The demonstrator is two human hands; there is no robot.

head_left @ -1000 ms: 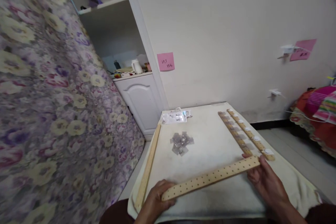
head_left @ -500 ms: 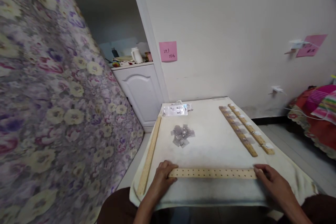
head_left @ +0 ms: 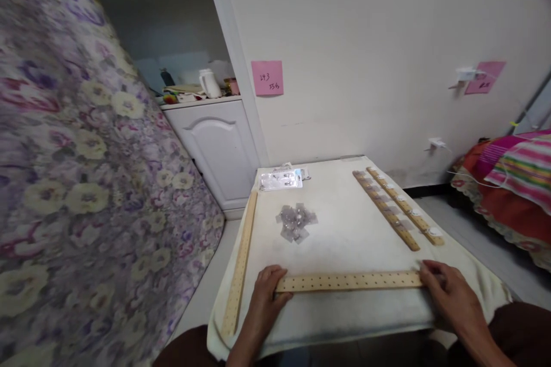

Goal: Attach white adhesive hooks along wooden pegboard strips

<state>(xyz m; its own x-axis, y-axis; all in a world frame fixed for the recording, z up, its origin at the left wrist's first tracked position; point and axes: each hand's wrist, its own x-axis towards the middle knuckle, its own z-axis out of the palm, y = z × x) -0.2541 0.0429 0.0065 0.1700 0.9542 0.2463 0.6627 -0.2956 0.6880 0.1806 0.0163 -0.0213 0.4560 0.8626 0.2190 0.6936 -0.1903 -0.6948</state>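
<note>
Crosswise, perforated strip (head_left: pixel 348 282) near table edge (head_left: pixel 327 334); room before grey pile (head_left: pixel 295 223).

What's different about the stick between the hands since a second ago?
The wooden stick turned from slanting to straight across: its right end swung toward the person. The left hand and right hand stayed at its ends. The gray pile and the other wooden strips stayed put.

Single head-worn view, close above table (head_left: pixel 340 226), facing forward, downward.
</note>
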